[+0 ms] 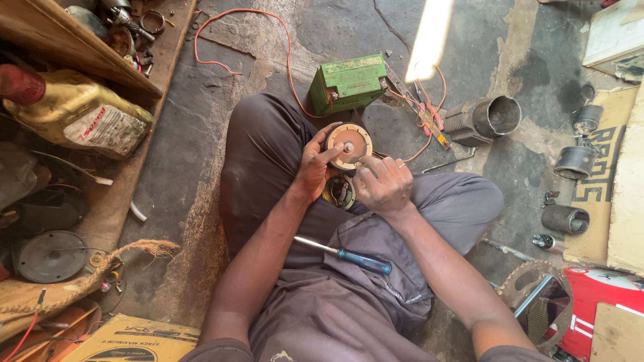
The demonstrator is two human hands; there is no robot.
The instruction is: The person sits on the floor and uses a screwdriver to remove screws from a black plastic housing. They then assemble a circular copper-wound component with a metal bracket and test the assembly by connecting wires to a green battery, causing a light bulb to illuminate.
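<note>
Between the two hands, over the person's crossed legs, sits a round disc-shaped part [348,145] with a tan rim and a reddish-brown face. The left hand [314,166] grasps it from its own side, thumb across the face and fingers curled around the rim. The right hand [384,185] is loosely clenched just beside the disc's lower edge, forefinger and thumb pinched toward the rim; what they pinch, if anything, I cannot tell. Directly below the disc, tucked between both hands, lies a second round metal part [339,192], dark with brassy bits inside, resting on the lap.

Nearer the body than the right hand, a screwdriver [345,253] with a blue handle lies across the grey trousers, its shaft pointing toward the left forearm. Beyond the hands, on the stained concrete floor [194,154], stands a green box-shaped battery [349,83], with orange wires [235,40] looping away from it and thin leads running back toward the right hand. Farther out past the right hand lie a finned metal cylinder [484,119] and several smaller dark cylinders [565,218]. Out beyond the left hand, a wooden shelf [80,47] carries a yellowish oil bottle [80,110].
</note>
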